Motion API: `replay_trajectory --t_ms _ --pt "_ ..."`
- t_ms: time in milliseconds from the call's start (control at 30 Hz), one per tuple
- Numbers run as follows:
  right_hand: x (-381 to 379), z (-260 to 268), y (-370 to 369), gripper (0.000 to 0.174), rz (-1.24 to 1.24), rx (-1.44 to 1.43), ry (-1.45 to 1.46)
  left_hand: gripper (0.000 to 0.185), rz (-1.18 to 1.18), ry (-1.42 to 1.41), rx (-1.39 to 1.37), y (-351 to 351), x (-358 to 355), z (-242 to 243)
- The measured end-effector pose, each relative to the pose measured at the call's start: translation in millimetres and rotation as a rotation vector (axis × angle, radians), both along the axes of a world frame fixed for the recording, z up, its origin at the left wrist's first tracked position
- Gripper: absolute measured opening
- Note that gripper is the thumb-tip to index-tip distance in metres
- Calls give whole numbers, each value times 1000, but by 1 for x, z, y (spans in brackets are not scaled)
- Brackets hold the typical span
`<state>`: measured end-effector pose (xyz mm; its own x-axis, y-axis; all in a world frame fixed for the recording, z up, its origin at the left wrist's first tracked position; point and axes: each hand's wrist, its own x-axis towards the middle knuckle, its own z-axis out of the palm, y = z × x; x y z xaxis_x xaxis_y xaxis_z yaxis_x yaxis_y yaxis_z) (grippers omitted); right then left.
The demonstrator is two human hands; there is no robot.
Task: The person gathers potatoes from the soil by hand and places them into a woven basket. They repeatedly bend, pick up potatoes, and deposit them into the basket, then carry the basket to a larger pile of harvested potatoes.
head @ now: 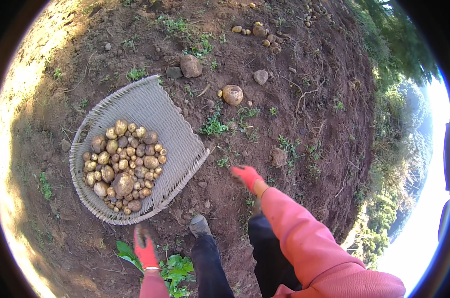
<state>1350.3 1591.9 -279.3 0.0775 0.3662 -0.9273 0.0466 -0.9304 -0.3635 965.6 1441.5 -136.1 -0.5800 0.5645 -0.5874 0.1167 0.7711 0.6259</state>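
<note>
A woven scoop-shaped basket (176, 119) lies on the soil to the left, with a heap of potatoes (123, 184) of mixed sizes in its rounded end. My left hand (146, 247), in a red glove with a soiled palm side, hangs just off the basket's near rim; its fingers are apart and nothing shows in them. My right hand (245, 176), gloved the same way, is over bare soil right of the basket's corner. Its fingertips are partly hidden, and whether it holds anything is unclear. A large potato (232, 95) rests on the ground beyond the right hand.
More potatoes (266, 43) lie scattered at the top. Several stones, one (191, 66) beyond the basket, another clod (279, 157) right of my right hand, dot the soil. Leafy green plants (176, 268) grow by my left foot (200, 226). The field edge and trees (400, 41) are at right.
</note>
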Motion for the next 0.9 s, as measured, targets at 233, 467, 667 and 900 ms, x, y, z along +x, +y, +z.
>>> replay_trajectory --t_ms 233,467,667,900 --pt "159 -14 146 24 -273 328 7 63 -570 -243 39 179 182 -81" --pt "143 -109 269 45 1123 436 -514 75 -981 315 215 435 313 -205" --pt "160 -128 286 30 1486 397 -535 68 -1153 619 49 437 369 -240" --pt "223 -108 293 33 1562 123 -610 35 -1325 402 69 318 362 -201"
